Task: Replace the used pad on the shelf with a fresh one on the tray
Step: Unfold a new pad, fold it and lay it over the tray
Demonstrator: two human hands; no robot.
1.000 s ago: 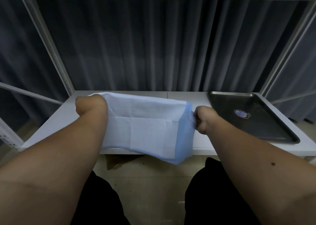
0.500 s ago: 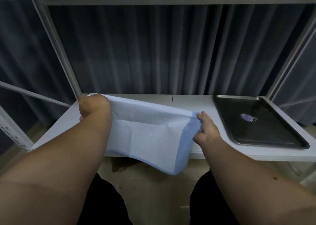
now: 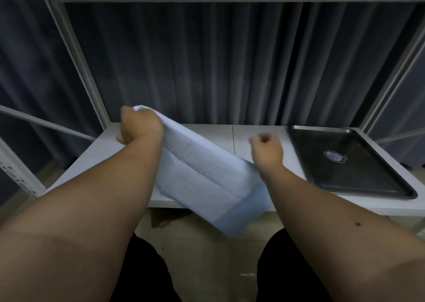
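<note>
- One view only, worn on the person's head, looking forward and down.
- It faces the white shelf [image 3: 253, 138] and the dark curtain [image 3: 207, 67] beyond, far side.
- Close in: both forearms fill the near edge.

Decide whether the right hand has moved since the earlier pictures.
Yes. The right hand let go of the pad and shifted toward the tray.

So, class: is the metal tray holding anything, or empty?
Empty: the tray shows only bare metal and a round emblem; the pad hangs outside it.
</note>
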